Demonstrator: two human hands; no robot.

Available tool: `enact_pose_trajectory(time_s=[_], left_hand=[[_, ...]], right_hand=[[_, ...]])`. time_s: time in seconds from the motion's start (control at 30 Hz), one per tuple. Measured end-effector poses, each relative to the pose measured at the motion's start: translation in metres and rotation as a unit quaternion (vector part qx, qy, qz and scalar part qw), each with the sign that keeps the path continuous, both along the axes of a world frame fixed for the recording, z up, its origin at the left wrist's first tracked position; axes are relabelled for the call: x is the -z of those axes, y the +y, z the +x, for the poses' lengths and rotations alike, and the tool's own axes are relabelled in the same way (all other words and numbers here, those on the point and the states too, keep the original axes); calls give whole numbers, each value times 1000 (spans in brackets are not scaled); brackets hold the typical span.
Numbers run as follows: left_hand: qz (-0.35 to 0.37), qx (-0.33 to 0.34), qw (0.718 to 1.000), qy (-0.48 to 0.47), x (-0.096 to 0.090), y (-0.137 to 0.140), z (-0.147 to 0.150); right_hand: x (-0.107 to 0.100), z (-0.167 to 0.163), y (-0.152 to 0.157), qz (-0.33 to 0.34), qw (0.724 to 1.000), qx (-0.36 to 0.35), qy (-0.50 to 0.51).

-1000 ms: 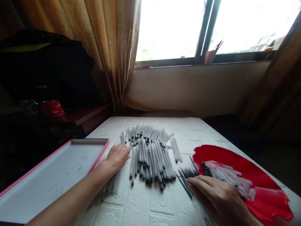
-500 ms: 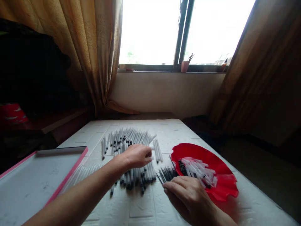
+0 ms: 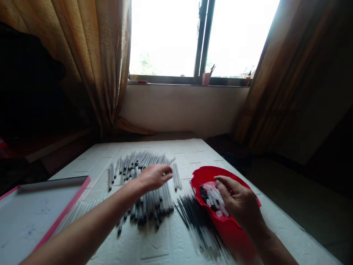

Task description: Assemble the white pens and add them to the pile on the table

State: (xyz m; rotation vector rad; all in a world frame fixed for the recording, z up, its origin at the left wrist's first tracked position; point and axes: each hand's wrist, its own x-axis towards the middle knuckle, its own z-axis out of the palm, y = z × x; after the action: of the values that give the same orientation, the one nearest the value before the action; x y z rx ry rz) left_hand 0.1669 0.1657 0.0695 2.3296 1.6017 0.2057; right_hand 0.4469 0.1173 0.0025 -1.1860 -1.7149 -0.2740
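Observation:
My left hand (image 3: 156,176) hovers over a pile of clear pen barrels with black ends (image 3: 149,209), its fingers curled towards the thumb. Whatever it may hold is too small or hidden to make out. My right hand (image 3: 238,197) is over a red wavy-rimmed bowl (image 3: 234,173), thumb and index finger drawn together just above the small clear and black plastic pieces (image 3: 216,200) in it. I cannot tell what lies between those fingertips. Beside the bowl lies a bundle of thin black-tipped pen refills (image 3: 194,221).
At the left lies a shallow pink-edged tray (image 3: 27,217), with more clear tubes (image 3: 79,213) along its side. A few barrels (image 3: 177,176) lie apart right of the pile. A pink cup (image 3: 206,78) holding sticks stands on the windowsill beyond the white table (image 3: 187,147).
My right hand has moved up from the refills to over the bowl, uncovering the refills. My left hand stays above the barrels. The whole view has shifted slightly.

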Motion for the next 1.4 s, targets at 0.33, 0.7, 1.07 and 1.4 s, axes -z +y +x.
enact_pose_trajectory(time_s=[0.33, 0.7, 1.07, 1.4], left_hand=[[-38, -168, 967, 186, 12, -58, -117], [-108, -231, 949, 185, 26, -62, -109], [-188, -306, 933, -6, 20, -51, -130], [-147, -180, 858, -459, 67, -117, -80]], right_hand=[[6, -25, -12, -24, 993, -106, -37], [7, -36, -18, 23, 979, -160, -121], [5, -69, -44, -38, 951, -241, -187], [22, -125, -68, -538, 731, -414, 73]])
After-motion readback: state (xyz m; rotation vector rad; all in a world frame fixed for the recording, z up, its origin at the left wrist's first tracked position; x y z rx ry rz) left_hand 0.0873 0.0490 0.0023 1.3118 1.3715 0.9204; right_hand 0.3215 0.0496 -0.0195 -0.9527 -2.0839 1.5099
